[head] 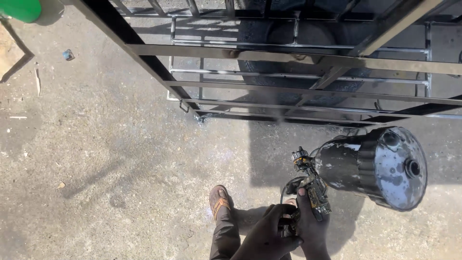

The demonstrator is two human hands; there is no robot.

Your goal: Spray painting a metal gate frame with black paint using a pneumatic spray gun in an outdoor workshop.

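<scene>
A paint spray gun (308, 185) with a large black paint-stained cup (380, 166) is low in the head view, right of centre. My right hand (313, 226) grips its handle, one finger up along the body. My left hand (269, 236) is closed around the bottom of the handle, touching the right hand. Just beyond stands a black metal gate frame (298, 53) with glossy bars, tilted across the top of the view.
Concrete ground (110, 154) with stains and small debris spreads to the left. My foot in a sandal (220, 200) stands beside the hands. A green container (19, 9) sits at the top left corner. Behind the gate bars lies a dark round tyre (288, 33).
</scene>
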